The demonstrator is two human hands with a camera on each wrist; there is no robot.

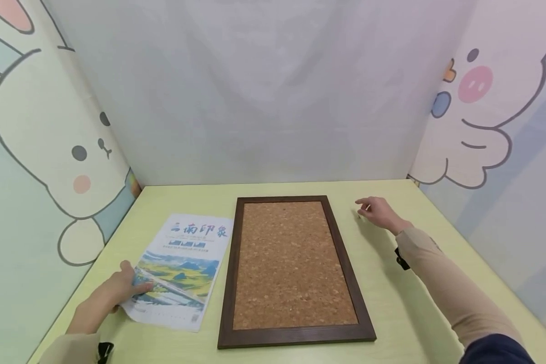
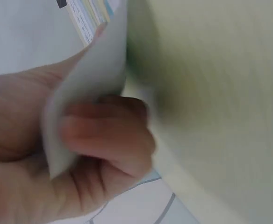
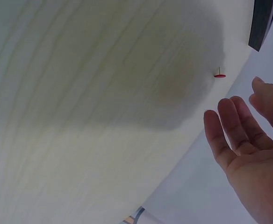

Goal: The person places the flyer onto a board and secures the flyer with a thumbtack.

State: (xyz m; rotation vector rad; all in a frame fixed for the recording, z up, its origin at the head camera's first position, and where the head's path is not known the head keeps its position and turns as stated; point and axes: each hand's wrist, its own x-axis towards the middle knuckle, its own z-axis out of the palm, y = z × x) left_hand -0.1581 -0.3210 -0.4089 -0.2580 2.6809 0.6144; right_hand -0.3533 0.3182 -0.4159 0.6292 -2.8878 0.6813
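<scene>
1. Brown cork fills the dark-framed cork board [image 1: 296,268], which we see from the head camera lying lengthwise on the pale yellow table [image 1: 418,323], near six o'clock in that view.
2. At nine o'clock from the board we find the printed poster [image 1: 177,270], just beside the frame: bold lettering at its top, a green and blue landscape below. Whether its upper corner touches the frame, we cannot tell.
3. The left hand [image 1: 116,288] pinches the poster's margin at about eight o'clock, lifting the paper there.
4. The right hand [image 1: 379,212] hovers at two o'clock from the board, well apart from it, fingers loosely bent. Both arms wear beige sleeves [image 1: 446,283].
5. Around the table we see a grey backdrop [image 1: 273,101] at twelve o'clock, a cartoon rabbit [image 1: 73,167] at nine and a white cartoon figure [image 1: 518,81] at two.
6. From the left wrist we see fingers [image 2: 113,140] curled against the sheet's bent edge, blurred, with bare tabletop toward three o'clock.
7. From the right wrist we see that hand with fingers parted, gripping nothing. A red-headed tack [image 3: 219,75] shows at twelve o'clock from the fingertips, near but apart; how it rests, we cannot tell.
</scene>
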